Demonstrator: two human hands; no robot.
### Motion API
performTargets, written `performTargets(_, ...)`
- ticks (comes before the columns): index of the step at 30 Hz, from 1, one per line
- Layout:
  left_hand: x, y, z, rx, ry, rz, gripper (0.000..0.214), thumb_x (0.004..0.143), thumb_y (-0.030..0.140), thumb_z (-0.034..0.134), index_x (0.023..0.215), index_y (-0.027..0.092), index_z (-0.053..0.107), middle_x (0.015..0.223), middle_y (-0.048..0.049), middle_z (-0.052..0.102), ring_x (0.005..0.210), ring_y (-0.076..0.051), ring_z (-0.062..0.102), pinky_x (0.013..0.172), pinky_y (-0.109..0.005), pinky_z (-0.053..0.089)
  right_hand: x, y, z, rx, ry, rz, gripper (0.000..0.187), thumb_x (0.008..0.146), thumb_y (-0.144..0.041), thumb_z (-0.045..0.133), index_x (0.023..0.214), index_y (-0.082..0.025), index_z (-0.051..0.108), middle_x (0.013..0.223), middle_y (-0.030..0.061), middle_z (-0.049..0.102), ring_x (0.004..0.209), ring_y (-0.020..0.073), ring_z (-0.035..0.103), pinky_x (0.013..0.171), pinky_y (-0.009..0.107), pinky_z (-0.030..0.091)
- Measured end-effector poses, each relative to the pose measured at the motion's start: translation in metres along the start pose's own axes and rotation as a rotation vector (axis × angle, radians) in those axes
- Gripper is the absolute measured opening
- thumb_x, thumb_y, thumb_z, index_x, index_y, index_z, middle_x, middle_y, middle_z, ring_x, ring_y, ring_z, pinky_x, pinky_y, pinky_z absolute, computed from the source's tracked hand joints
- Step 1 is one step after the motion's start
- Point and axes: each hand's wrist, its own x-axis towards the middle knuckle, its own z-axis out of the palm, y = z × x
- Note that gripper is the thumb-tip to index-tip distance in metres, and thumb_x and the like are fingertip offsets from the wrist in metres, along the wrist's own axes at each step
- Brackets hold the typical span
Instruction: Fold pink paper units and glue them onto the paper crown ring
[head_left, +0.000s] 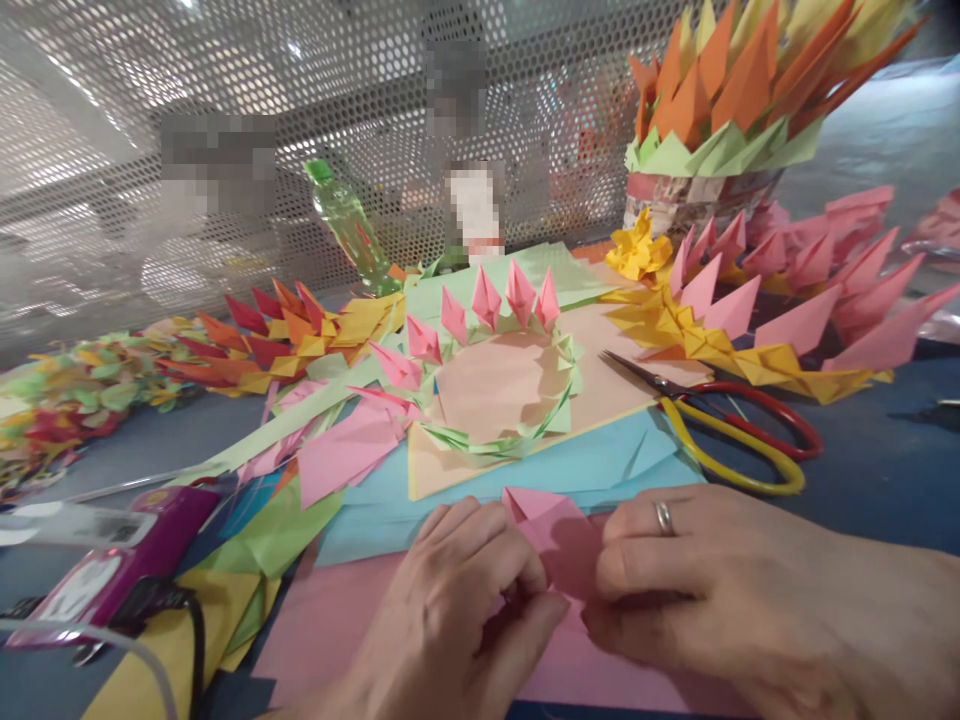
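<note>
Between my hands lies a pink paper piece (pixel 553 528) with a folded, pointed top, resting on pink paper sheets (pixel 337 610). My left hand (pixel 469 600) has its fingers curled and its thumb and forefinger pinched at the piece's left side. On the right edge, my right hand (pixel 690 580), with a ring on one finger, holds the piece between bent fingers and thumb. Just beyond stands a ring of folded green paper (pixel 517 445) with pink points (pixel 486 298) along its far and left sides. Blue sheets (pixel 600 455) lie under and in front of it.
Scissors (pixel 720 420) with red and yellow handles lie at right. Pink and yellow folded strips (pixel 750 350) and a tall orange paper piece (pixel 739 90) stand behind. At left are a purple device with a cable (pixel 120 565), orange paper points (pixel 285 330) and a green-capped bottle (pixel 349 225).
</note>
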Motion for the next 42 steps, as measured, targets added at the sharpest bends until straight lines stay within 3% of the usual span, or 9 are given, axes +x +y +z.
performTargets(10,-0.003,-0.001,0.001,0.006,-0.019,0.008,0.020,0.090,0.010,0.064,0.080,0.021,0.050,0.078,0.0031,0.058,0.074,-0.015,0.052,0.071,-0.031,0.037,-0.002,-0.002,0.008,0.007,0.063,0.029,0.025,0.094,-0.006,0.051,0.101,-0.016,0.073,0.103,0.0036,0.070,0.099,0.0168,0.062,0.084,0.028,0.049)
performTargets(14,-0.001,0.001,-0.001,0.029,-0.018,0.017,0.017,0.091,0.011,0.061,0.081,0.020,0.052,0.079,0.0018,0.059,0.075,-0.016,0.053,0.071,-0.031,0.038,-0.005,-0.003,0.008,-0.032,0.125,0.036,0.035,0.095,-0.007,0.051,0.122,-0.018,0.069,0.105,0.0046,0.073,0.097,0.0170,0.065,0.080,0.028,0.051)
performTargets(17,0.001,0.002,-0.002,0.032,-0.011,0.031,0.015,0.092,0.010,0.058,0.082,0.020,0.053,0.080,0.0012,0.060,0.076,-0.017,0.053,0.071,-0.031,0.039,-0.003,-0.005,0.008,-0.082,0.100,0.047,0.041,0.094,-0.010,0.057,0.134,-0.019,0.064,0.107,0.0051,0.072,0.094,0.0174,0.066,0.076,0.028,0.052)
performTargets(22,0.001,0.001,-0.001,0.045,-0.022,0.028,0.020,0.092,0.011,0.063,0.080,0.020,0.050,0.078,0.0028,0.058,0.074,-0.016,0.052,0.072,-0.031,0.038,-0.002,-0.007,0.012,-0.046,0.051,0.091,0.028,0.091,-0.016,0.066,0.118,-0.022,0.071,0.108,0.0035,0.069,0.091,0.0171,0.063,0.072,0.027,0.050)
performTargets(26,0.000,-0.004,0.003,0.038,-0.017,0.023,0.021,0.091,0.010,0.064,0.083,0.021,0.049,0.080,0.0040,0.058,0.075,-0.016,0.053,0.072,-0.031,0.038,-0.002,-0.005,0.012,-0.026,0.059,0.077,0.029,0.088,-0.008,0.062,0.112,-0.021,0.070,0.107,0.0018,0.067,0.093,0.0165,0.061,0.075,0.027,0.047)
performTargets(31,-0.002,0.001,-0.002,0.139,0.009,0.085,0.010,0.095,0.013,0.060,0.097,0.022,0.056,0.090,-0.0005,0.062,0.083,-0.019,0.055,0.075,-0.033,0.042,0.003,-0.003,0.007,-0.002,-0.017,0.036,0.028,0.090,-0.009,0.057,0.113,-0.018,0.070,0.109,0.0043,0.067,0.095,0.0176,0.060,0.076,0.029,0.047)
performTargets(34,-0.005,0.008,-0.007,0.318,-0.019,0.164,0.022,0.096,0.006,0.049,0.090,0.022,0.062,0.084,-0.0009,0.062,0.075,-0.018,0.054,0.070,-0.033,0.040,0.004,0.000,0.014,-0.040,0.075,0.000,0.023,0.097,-0.012,0.052,0.110,-0.017,0.071,0.105,0.0049,0.068,0.093,0.0171,0.060,0.074,0.029,0.046)
performTargets(37,-0.012,0.009,-0.005,0.387,-0.016,0.255,0.032,0.099,0.003,0.041,0.098,0.021,0.067,0.083,-0.0003,0.068,0.075,-0.017,0.057,0.073,-0.035,0.043,0.005,0.005,0.027,-0.143,0.228,-0.035,0.017,0.101,-0.016,0.053,0.100,-0.019,0.070,0.096,0.0013,0.067,0.087,0.0149,0.059,0.070,0.028,0.044)
performTargets(42,-0.016,0.000,0.003,0.507,0.122,0.476,0.032,0.104,0.004,0.043,0.102,0.019,0.071,0.092,0.0027,0.075,0.086,-0.014,0.065,0.088,-0.032,0.048,0.010,0.002,0.037,-0.077,0.381,0.148,0.023,0.100,-0.018,0.058,0.077,-0.019,0.062,0.076,-0.0038,0.064,0.065,0.0084,0.059,0.057,0.022,0.043)
